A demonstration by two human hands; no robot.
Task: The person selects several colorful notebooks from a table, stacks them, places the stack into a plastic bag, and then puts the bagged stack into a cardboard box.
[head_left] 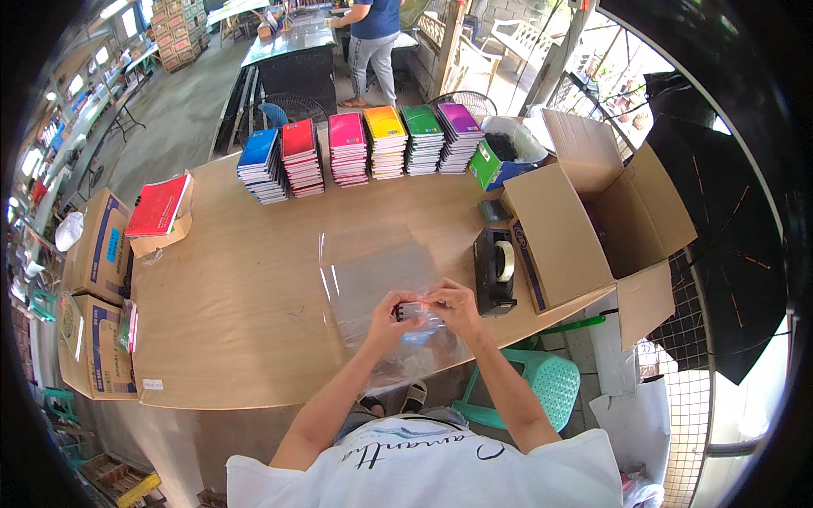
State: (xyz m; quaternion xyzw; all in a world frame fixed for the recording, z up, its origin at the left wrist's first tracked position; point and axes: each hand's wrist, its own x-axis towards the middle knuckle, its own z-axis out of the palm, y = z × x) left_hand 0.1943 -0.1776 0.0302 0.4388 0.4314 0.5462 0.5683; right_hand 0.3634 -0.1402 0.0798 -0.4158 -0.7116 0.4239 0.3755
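Observation:
My left hand (pixel 391 320) and my right hand (pixel 455 305) meet above the near edge of the table, fingers closed in a pinch. Between them is a small pale piece with dark marks (pixel 410 311), mostly covered by my fingers; its kind is unclear. Clear plastic sleeves (pixel 373 269) lie flat on the table under and beyond my hands, and clear plastic (pixel 394 371) hangs over the edge below them. To the right of my right hand stands a black tape dispenser (pixel 494 275) with a roll of tape.
Several stacks of spiral notebooks (pixel 348 152) line the far side of the table (pixel 229 296). An open cardboard box (pixel 563 241) is at right, beside a container with dark contents (pixel 506 152). Red notebooks (pixel 158 206) and boxes (pixel 110 339) are at left. A green stool (pixel 546 381) stands below; a person (pixel 373 42) stands beyond.

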